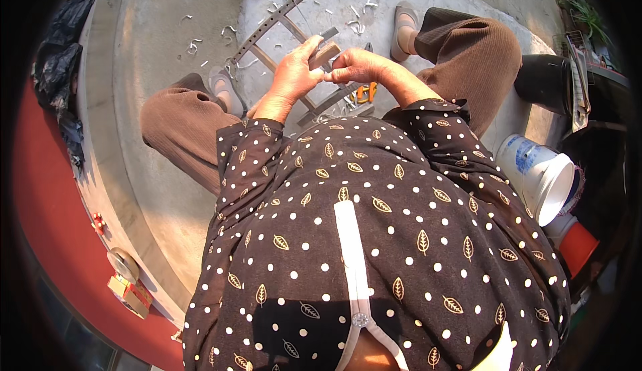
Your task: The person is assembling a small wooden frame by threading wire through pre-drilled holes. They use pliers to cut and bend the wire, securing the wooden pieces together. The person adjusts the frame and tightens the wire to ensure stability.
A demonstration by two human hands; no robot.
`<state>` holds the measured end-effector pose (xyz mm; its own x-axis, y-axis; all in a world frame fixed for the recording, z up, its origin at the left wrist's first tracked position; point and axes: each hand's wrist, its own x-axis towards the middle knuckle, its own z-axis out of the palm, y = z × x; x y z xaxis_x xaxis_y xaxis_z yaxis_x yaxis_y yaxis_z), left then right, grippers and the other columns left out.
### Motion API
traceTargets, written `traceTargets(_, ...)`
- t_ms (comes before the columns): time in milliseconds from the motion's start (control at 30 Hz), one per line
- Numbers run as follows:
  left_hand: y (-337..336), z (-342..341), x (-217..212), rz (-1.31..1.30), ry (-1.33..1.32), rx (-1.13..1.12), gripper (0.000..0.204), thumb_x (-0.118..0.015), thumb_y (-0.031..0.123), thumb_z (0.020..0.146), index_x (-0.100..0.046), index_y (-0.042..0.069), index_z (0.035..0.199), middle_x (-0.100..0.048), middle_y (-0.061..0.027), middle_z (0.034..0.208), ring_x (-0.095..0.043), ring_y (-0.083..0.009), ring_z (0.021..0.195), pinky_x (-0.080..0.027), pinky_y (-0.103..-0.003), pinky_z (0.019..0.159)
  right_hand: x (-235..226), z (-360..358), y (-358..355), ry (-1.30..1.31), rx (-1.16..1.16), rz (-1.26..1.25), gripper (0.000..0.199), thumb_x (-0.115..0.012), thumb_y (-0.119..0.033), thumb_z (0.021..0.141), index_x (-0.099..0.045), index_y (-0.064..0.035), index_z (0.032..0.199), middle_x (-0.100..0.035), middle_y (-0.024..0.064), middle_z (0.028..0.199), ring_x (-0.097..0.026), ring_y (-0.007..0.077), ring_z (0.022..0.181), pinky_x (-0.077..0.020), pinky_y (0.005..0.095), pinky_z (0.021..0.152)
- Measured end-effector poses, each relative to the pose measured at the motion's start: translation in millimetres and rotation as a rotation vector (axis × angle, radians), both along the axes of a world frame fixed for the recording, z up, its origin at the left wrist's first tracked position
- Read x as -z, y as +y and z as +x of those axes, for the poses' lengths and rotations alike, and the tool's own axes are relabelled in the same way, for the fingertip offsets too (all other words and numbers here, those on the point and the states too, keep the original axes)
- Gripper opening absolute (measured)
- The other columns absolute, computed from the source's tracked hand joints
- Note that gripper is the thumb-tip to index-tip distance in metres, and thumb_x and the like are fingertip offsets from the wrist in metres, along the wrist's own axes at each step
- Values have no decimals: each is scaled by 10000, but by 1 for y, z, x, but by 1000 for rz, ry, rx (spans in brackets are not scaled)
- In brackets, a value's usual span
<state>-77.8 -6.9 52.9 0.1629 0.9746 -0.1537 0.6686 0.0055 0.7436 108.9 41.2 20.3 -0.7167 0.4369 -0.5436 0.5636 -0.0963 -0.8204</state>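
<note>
My left hand (292,73) and my right hand (356,66) meet over a wooden frame in front of my belly. A brown wooden piece (324,55) shows between them, beside a darker bar end. The left fingers are closed around part of the frame there. With thumb and finger pressed together, my right hand pinches at the wood; whatever lies in that pinch is hidden. One rail (269,29) of the frame has a row of holes and slants away to the far left. Orange-handled pliers (366,93) lie just below the right hand, near pale scraps.
Curled pale offcuts (358,27) are scattered over the concrete floor. My knees spread to either side of the frame. A white bucket (535,174) and a red-and-white container (574,242) stand at the right. Black plastic sheeting (60,63) lies at the far left, above a small box (130,295).
</note>
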Motion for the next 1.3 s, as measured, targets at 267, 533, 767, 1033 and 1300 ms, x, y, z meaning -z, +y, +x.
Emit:
traceTargets(267,-1,1,-1,59,111,41,611,-597,49,648,-531,145,1248,-615,-113,1159,-605,-293,1039,-490,-360,855,-4,-3,-3,36,42,-42,366,-642,-389,832,-681,-43,721,-645,30,647,-593,120,612,-485,296,622)
traceTargets(533,2,-2,-3,-13,59,55,529,-609,52,666,-558,174,1178,-648,-101,1047,-616,-300,969,-492,-381,812,-18,-5,-9,-102,-49,368,369,-651,-443,801,-688,-81,742,-643,89,649,-625,248,631,-492,375,629)
traceTargets(767,4,-5,-3,-51,19,32,489,-604,29,665,-581,173,1131,-657,-105,1007,-623,-308,944,-490,-384,788,-16,-12,-22,-242,30,614,382,-600,-478,805,-674,-115,709,-652,96,700,-635,314,696,-496,435,633)
traceTargets(1033,2,-6,-15,-121,10,7,548,-543,-39,649,-577,122,1171,-650,-81,1055,-628,-225,971,-471,-299,832,8,-16,-25,-138,183,1019,327,-648,-429,773,-656,-117,674,-639,57,690,-642,268,663,-508,391,559)
traceTargets(1300,-3,-7,-15,-83,-8,48,516,-578,17,661,-570,195,1145,-650,-96,1035,-617,-314,957,-491,-386,797,12,-15,-7,-7,166,1053,288,-677,-430,734,-665,-143,712,-642,52,682,-638,278,666,-510,393,584)
